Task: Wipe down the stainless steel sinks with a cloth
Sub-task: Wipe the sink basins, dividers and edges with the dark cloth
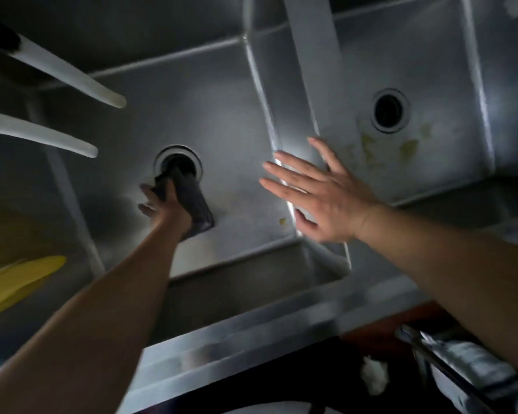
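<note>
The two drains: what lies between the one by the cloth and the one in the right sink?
In the head view, the steel divider wall runs between the left drain and the right drain; the right hand rests open on it.

Two pale spouts (72, 76) reach in from the left edge. A yellow thing (18, 282) lies lower left. White crumpled scrap (373, 376) sits below the counter's front edge

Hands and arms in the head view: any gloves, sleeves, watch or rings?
None visible. The left hand and right hand are ungloved, with no rings that show. Both forearms are bare up to the frame edge, with no sleeve, watch or band.
</note>
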